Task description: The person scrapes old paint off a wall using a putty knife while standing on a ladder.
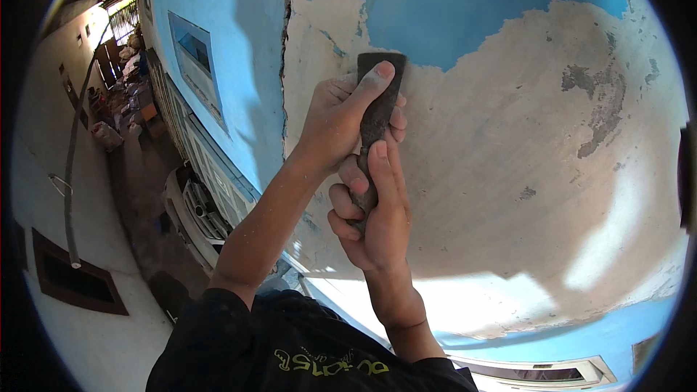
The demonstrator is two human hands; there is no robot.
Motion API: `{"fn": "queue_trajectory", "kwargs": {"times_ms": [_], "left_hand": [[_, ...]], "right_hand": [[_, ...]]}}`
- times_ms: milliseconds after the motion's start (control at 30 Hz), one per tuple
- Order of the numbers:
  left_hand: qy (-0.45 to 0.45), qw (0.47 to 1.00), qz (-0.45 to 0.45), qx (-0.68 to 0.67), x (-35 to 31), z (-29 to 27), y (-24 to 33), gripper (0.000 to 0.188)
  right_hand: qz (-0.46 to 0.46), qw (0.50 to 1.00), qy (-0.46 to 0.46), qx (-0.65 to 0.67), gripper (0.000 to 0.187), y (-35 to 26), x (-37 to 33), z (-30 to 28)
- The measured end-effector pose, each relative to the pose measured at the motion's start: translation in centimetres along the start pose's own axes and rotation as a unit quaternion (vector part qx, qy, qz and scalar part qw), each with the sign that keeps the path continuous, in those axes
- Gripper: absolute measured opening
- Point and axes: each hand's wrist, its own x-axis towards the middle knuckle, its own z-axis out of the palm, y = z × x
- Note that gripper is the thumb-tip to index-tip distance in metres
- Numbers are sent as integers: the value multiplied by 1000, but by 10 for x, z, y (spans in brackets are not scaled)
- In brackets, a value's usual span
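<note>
A dark scraper [377, 120] with a wide flat blade is held upright in both hands in front of a wall [494, 160]. My left hand [330, 123] grips the blade, its thumb pressed on the face and fingertips showing round the far side. Lower down, my right hand [388, 221] is wrapped round the handle. The blade's top edge is at or near the boundary where blue paint [443, 7] gives way to bare, pale plaster; whether it touches the wall I cannot tell. Pale dust coats my fingers.
A dark vertical crack [285, 51] runs down the wall left of my hands. Farther left are a window [194, 58], a parked vehicle [194, 210] and a narrow alley with piled items. A long pole [71, 174] stretches along the opposite wall. Another window [537, 374] shows at lower right.
</note>
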Motion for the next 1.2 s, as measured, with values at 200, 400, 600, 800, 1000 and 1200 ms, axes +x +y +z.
{"fn": "queue_trajectory", "kwargs": {"times_ms": [200,400,600,800,1000,1200], "left_hand": [[-18,1000,-4,12,-4,0,-4,46],[9,1000,3,-28,-1,17,1,46],[-26,999,14,23,-6,7,3,46],[-51,999,-10,8,-7,8,-6,46],[-19,1000,-13,-14,0,12,9,46],[-50,999,-10,14,-3,3,3,45]], "right_hand": [[-2,1000,3,10,36,4,-2,-1],[-10,1000,-1,2,40,-7,-7,-1],[1,1000,4,22,44,0,-10,0],[-4,1000,-7,3,45,-3,-10,-3],[-34,999,22,-5,43,0,-5,9],[-43,998,31,-26,42,14,-4,-1]]}}
